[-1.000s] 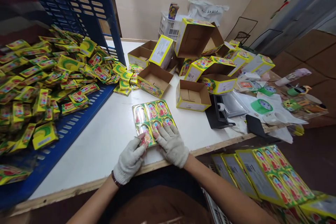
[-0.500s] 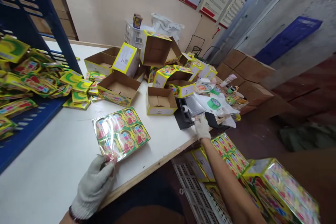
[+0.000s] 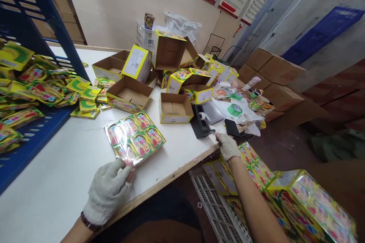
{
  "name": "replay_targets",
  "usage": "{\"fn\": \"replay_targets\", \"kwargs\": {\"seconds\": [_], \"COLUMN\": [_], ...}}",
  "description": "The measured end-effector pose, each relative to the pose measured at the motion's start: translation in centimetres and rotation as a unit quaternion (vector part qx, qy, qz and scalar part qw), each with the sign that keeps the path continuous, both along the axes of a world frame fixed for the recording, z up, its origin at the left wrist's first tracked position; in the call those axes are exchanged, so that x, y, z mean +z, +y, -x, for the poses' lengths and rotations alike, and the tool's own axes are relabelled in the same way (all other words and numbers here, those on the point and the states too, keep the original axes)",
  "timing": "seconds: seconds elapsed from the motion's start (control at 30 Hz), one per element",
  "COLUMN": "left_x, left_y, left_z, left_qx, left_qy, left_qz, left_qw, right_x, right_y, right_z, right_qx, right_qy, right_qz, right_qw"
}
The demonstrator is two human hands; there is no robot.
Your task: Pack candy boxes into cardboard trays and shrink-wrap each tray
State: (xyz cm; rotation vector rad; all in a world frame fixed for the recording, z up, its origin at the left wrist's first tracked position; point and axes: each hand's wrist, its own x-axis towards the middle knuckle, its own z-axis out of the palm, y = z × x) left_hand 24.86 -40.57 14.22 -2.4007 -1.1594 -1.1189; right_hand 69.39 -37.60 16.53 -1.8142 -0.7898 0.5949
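Observation:
A display box point(image 3: 138, 138) of green and yellow packs, covered with shiny clear plastic, lies on the white table. My left hand point(image 3: 111, 184), in a white knit glove with bare fingertips, is closed on its near corner. A black tape dispenser point(image 3: 200, 124) with a white roll stands to the right of the box. Just beyond the dispenser's near end is my gloved right hand point(image 3: 227, 147), apart from it at the table edge. Its fingers are pressed together; anything between them is too small to make out.
A blue crate point(image 3: 61, 112) of small packs stands at left. Open cardboard boxes point(image 3: 175, 109) pile up behind. Green tape point(image 3: 235, 109) and a black phone-like object point(image 3: 232, 127) lie at right. Below the table edge, a white crate point(image 3: 209, 207) holds packed boxes point(image 3: 308, 205).
My right hand has drawn back from the tape dispenser, slightly right and toward me. My left hand stays at the box corner, and the view has shifted a little.

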Motion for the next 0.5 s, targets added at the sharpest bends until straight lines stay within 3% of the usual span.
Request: {"fn": "replay_targets", "kwargs": {"seconds": [0.17, 0.27, 0.37, 0.5], "left_x": [0.3, 0.1, -0.3, -1.0], "left_y": [0.9, 0.9, 0.6, 0.2], "left_z": [-0.4, -0.5, -0.3, 0.0], "left_qx": [-0.028, -0.035, -0.035, -0.043], "left_qy": [-0.008, -0.033, -0.042, -0.052], "left_qz": [-0.003, 0.004, 0.053, 0.081], "left_qw": [1.0, 0.999, 0.997, 0.994], "right_x": [-2.9, -3.1, -2.1, -1.0], "right_y": [0.2, 0.2, -1.2, -3.5], "right_z": [2.0, 2.6, 4.9, 12.8], "right_qx": [-0.025, -0.013, 0.057, 0.218], "right_qy": [0.075, 0.104, 0.137, 0.232], "right_qz": [0.0, 0.006, 0.022, 0.04], "right_qw": [0.997, 0.995, 0.989, 0.947]}}
